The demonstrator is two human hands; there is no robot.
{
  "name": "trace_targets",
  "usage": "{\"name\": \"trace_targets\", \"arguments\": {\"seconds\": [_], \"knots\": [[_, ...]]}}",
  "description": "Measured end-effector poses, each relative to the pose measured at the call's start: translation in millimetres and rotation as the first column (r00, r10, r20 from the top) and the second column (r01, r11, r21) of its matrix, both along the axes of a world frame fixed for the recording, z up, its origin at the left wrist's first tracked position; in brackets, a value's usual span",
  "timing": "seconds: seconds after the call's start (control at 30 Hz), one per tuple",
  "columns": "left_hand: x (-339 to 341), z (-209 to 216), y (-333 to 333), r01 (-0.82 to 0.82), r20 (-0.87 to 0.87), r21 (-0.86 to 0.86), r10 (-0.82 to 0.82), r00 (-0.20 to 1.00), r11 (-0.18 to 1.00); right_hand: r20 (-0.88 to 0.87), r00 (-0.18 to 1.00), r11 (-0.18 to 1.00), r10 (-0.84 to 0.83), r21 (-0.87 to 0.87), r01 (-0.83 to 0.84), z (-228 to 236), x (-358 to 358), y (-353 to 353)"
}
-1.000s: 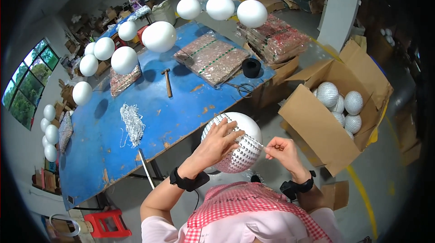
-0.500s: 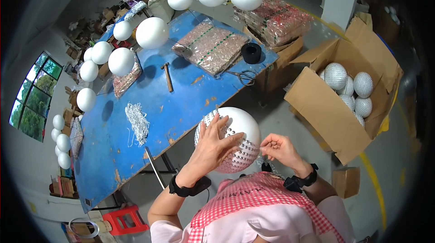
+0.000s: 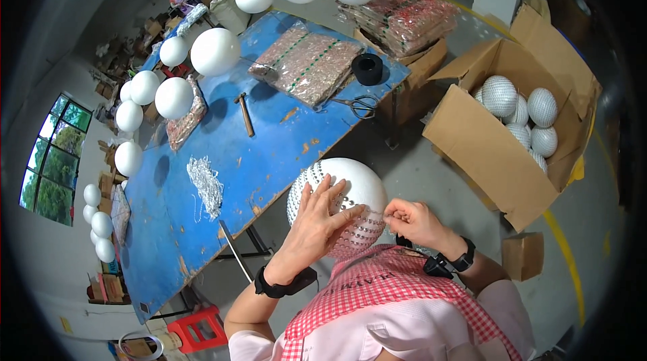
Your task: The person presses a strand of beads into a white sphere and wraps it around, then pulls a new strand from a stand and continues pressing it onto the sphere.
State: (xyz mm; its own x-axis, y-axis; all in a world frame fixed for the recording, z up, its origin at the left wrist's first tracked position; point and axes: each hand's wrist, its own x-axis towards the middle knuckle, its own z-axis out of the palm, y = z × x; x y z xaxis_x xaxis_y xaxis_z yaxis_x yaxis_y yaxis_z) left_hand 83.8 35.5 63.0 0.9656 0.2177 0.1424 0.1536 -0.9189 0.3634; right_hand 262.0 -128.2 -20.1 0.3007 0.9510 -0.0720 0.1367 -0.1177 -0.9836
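A large white ball (image 3: 357, 182) is in front of me, with rows of silver bead trim (image 3: 364, 233) around its left and lower parts. My left hand (image 3: 317, 219) lies over its near side, fingers spread, the thumb reaching right along a bead row. To the right of the ball my right hand (image 3: 412, 221) is closed in a pinch on the bead strand, close to the ball's surface. How the ball is supported is hidden. On the blue table (image 3: 269, 159) beyond lies a tangled bunch of silver bead strands (image 3: 205, 186).
A hammer (image 3: 244, 115), scissors (image 3: 357, 106), a black tape roll (image 3: 368, 69) and a plastic-wrapped pack (image 3: 306, 64) lie on the table. Plain white balls (image 3: 216, 52) stand along its far side. An open carton (image 3: 492, 152) holds beaded balls (image 3: 500, 96). Below is a red stool (image 3: 199, 329).
The view has shifted slightly. My right hand has moved a little closer to the ball, still pinching the strand; my left hand keeps its place on the ball.
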Motion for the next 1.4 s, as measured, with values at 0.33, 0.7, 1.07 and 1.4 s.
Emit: {"name": "trace_targets", "arguments": {"seconds": [0.33, 0.7, 1.07, 1.4], "knots": [[2.7, 3.8, 2.1, 0.017, -0.028, -0.042, -0.018, 0.999, 0.999, 0.423, 0.870, 0.879, -0.252, 0.476, 0.022, -1.7, -5.2, 5.7], [6.6, -0.4, -0.4, -0.033, 0.121, -0.348, 0.080, 0.989, 0.937, 0.748, 0.605, 0.896, -0.273, 0.426, -0.123, -3.2, -7.0, 2.0], [-2.6, 0.0, -6.7, 0.007, 0.043, 0.072, -0.010, 0.999, 0.997, 0.629, 0.715, 0.947, -0.306, 0.125, 0.295, 1.0, -9.5, -28.1], [-5.5, 3.3, -13.7, 0.008, 0.033, 0.133, -0.013, 0.999, 0.991, -0.084, 0.971, 0.974, -0.223, 0.006, 0.224, 46.5, -26.9, -52.7]]}}
